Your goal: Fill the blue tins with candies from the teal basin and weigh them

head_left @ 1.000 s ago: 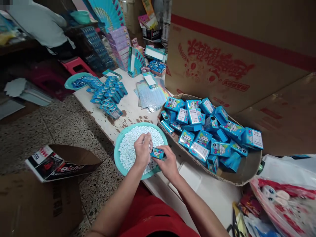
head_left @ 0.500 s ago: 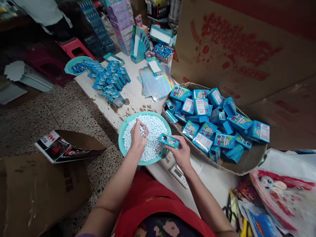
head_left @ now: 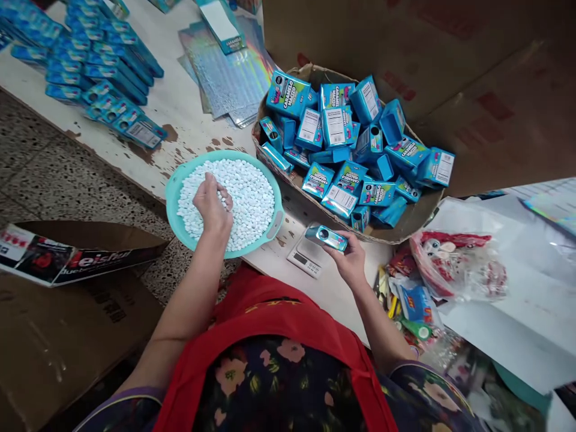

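My left hand [head_left: 213, 205] is closed with fingers curled over the turquoise basin [head_left: 173, 213], and a few white candies show between its fingers. Small white candies [head_left: 247, 204] fill the basin. To the right, my right hand [head_left: 351, 259] grips a small blue candy box [head_left: 330, 237] by its end, a round dark hole showing on its narrow face. The box is held above a white digital scale [head_left: 303, 261], hiding part of it; whether they touch I cannot tell.
A cut-down cardboard carton [head_left: 409, 234] full of blue candy boxes [head_left: 337, 126] stands behind the scale. Stacked blue boxes [head_left: 108, 78] and shiny holographic sheets [head_left: 234, 78] lie at the back left. A plastic bag [head_left: 477, 264] and scissors-like yellow-handled tools [head_left: 395, 307] sit at right.
My right hand has moved the blue box away from the basin's rim to above the scale. My left hand stays closed over the candies. The camera view has tilted down and shifted right.
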Demonstrator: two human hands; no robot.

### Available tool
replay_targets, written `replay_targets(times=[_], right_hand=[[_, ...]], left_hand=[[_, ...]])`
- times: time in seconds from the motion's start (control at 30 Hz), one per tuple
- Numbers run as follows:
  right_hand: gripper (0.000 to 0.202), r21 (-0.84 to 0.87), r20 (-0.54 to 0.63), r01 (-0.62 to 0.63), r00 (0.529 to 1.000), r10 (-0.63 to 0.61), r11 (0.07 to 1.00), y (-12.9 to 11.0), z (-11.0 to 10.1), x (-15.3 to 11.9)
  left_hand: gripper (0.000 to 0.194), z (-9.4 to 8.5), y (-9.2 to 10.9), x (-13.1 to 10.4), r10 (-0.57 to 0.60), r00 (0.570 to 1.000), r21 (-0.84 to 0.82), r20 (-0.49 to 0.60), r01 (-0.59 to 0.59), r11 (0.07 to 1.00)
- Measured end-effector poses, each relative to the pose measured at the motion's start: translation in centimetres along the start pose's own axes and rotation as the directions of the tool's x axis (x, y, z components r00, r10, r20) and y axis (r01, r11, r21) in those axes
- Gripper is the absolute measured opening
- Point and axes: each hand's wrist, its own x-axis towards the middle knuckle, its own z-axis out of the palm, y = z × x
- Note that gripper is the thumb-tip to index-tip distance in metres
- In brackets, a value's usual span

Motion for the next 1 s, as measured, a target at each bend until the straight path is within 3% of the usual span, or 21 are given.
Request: replay_targets(times=[0.17, 0.27, 0.43, 0.57, 0.63, 0.7, 0.77, 0.87, 1.0], right_hand=[[0.039, -0.155, -0.080, 0.011, 0.996, -0.023, 0.988, 5.0, 0.5, -2.6], [0.041, -0.178, -0.094, 0.046, 0.994, -0.064, 0.983, 6.1, 1.0, -3.4], [0.051, -0.227, -0.150, 0.198, 0.960, -0.235, 0.954, 3.7, -1.3, -2.9], [0.036, -0.463, -0.185, 0.307, 0.884, -0.429, 0.832, 1.4, -6.2, 2.3], [0.041, -0.584, -0.179, 0.194, 0.916, -0.358, 0.788, 1.4, -8.9, 6.2], [0.056, -0.683, -0.211, -0.053, 0.969, -0.127, 0.729, 2.0, -10.9, 10.2], [0.067, -0.703, -0.200, -0.157, 0.980, 0.019, 0.694, 2.9, -12.0, 13.2], [0.073, -0.724, -0.119, -0.202, 0.978, 0.169, 0.660, 4.4, -12.2, 15.4], [0.068, -0.747, -0.126, -0.231, 0.970, 0.208, 0.623, 5.2, -11.8, 15.9]], left_hand=[[0.040, 0.0, -1.0, -0.1, 0.065, 0.998, 0.086, -0.001, -0.065, 0.994], [0.038, 0.1, -1.0, 0.0, 0.060, 0.998, 0.115, -0.018, -0.058, 0.992], [0.038, 0.8, -0.5, -0.5, 0.019, 0.999, 0.111, -0.035, -0.015, 0.994], [0.039, 0.8, -0.1, -1.1, -0.044, 0.998, 0.114, -0.054, 0.049, 0.992], [0.038, 0.5, 0.1, -1.3, -0.054, 0.997, 0.111, -0.050, 0.060, 0.992], [0.038, 0.2, 0.4, -1.4, -0.058, 0.997, 0.098, -0.048, 0.062, 0.993], [0.037, -0.2, 0.5, -1.3, -0.072, 0.996, 0.076, -0.054, 0.076, 0.994], [0.037, -0.7, 0.7, -1.2, -0.121, 0.990, 0.046, -0.073, 0.125, 0.991], [0.037, -1.1, 0.5, -1.3, -0.174, 0.980, 0.015, -0.093, 0.176, 0.984]])
